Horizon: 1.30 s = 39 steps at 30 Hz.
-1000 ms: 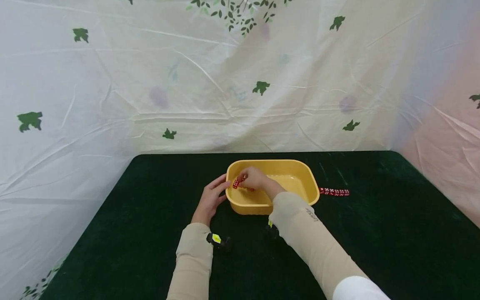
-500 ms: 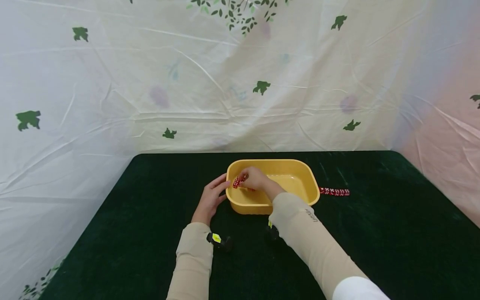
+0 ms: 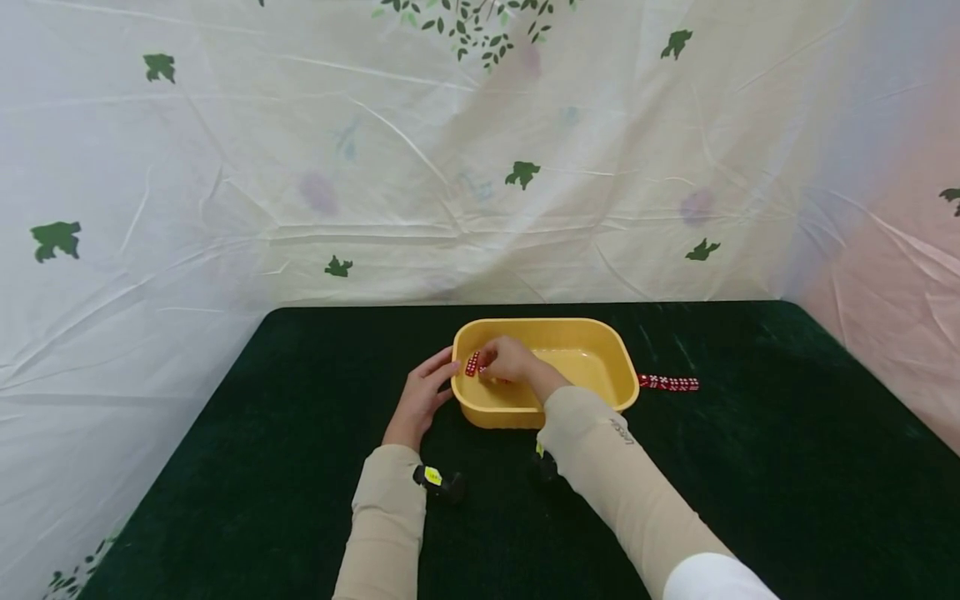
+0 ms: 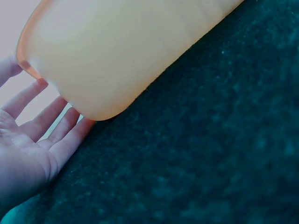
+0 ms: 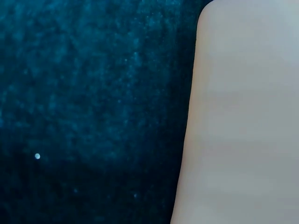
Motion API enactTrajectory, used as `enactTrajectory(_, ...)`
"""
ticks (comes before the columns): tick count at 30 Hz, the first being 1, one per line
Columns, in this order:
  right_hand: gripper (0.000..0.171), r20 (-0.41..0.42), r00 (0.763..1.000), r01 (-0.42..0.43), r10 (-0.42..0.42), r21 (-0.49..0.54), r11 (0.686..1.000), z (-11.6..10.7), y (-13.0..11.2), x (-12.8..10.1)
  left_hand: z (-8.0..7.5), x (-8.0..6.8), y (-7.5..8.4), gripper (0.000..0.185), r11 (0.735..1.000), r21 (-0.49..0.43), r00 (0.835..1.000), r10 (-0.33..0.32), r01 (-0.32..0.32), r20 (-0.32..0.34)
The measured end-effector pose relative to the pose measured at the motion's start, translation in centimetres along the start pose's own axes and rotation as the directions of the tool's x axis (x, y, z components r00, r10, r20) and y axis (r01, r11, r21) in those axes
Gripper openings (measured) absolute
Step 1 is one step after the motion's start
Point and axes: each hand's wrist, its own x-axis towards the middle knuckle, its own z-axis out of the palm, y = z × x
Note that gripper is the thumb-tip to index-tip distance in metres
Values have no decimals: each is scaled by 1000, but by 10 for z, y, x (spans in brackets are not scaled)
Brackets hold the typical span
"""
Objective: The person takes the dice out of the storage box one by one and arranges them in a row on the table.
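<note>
The right hand [image 3: 510,360] has its fingers curled, pinching red dice [image 3: 472,365] inside the yellow tub [image 3: 600,333] at nine o'clock. The left hand [image 3: 422,398] presses straight fingers against the tub's outer wall. More dice [image 3: 669,383] lie at three o'clock on the green table [image 3: 750,467].

A short row of red, white-pipped dice [image 3: 474,364] sits inside the yellow tub's [image 3: 600,342] left end.

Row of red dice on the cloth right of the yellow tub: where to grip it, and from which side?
Come from above and pinch the row of red dice across its two ends, squeezing along its length. It lies flat on the dark cloth, end-on to the yellow tub, and looks to be separate dice, so a grip across the middle would likely scatter them.
</note>
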Motion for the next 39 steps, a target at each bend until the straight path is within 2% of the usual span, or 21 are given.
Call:
enactTrajectory(7,12,-2,1000,1,-1,6,1000,0,1,-1,0,0,0,36,1000,2,1000,-4,4,-3)
enactTrajectory(20,16,1,1000,7,-7,136,991,-7,2,0,-1,1,-1,36,1000,-15,1000,-6,6,0)
enactTrajectory(26,15,-1,998,65,-66,189,980,-19,3,-4,-1,1,-1,36,1000,-11,1000,-8,8,5)
enactTrajectory(34,17,-57,987,160,-153,166,973,-42,6,-15,-2,2,-1,37,1000,-5,1000,-13,13,-4)
enactTrajectory(39,17,-90,984,168,-155,155,974,-58,13,-21,-2,2,-2,38,1000,-2,1000,-11,11,-12)
